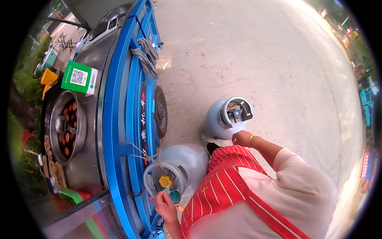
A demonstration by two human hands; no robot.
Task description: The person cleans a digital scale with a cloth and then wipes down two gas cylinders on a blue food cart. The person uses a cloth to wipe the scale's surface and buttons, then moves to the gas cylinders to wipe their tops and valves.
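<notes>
My left hand (166, 206), its fingers curled in with nothing visible in them, is beside the collar of a grey gas cylinder (191, 162). That cylinder has a yellow valve handwheel (165, 181) and a green regulator (175, 196); a cord (159, 158) ties its collar to the blue cart frame (115, 151). My right hand (242, 138), with a yellow bangle at the wrist, appears in front of the lower side of a second grey cylinder (216, 118). Its fingers are curled too; whether it touches the cylinder I cannot tell. This cylinder stands on the ground and has a blue valve handwheel (236, 113).
On the cart's metal top (83, 176) sit a steel basin (82, 140) of brown eggs with a slotted ladle (61, 124), a green payment-code sign (79, 77) and a scale (103, 31). Grey cloth (146, 58) hangs on the rail above a wheel (161, 112). Concrete (283, 74) extends to the right.
</notes>
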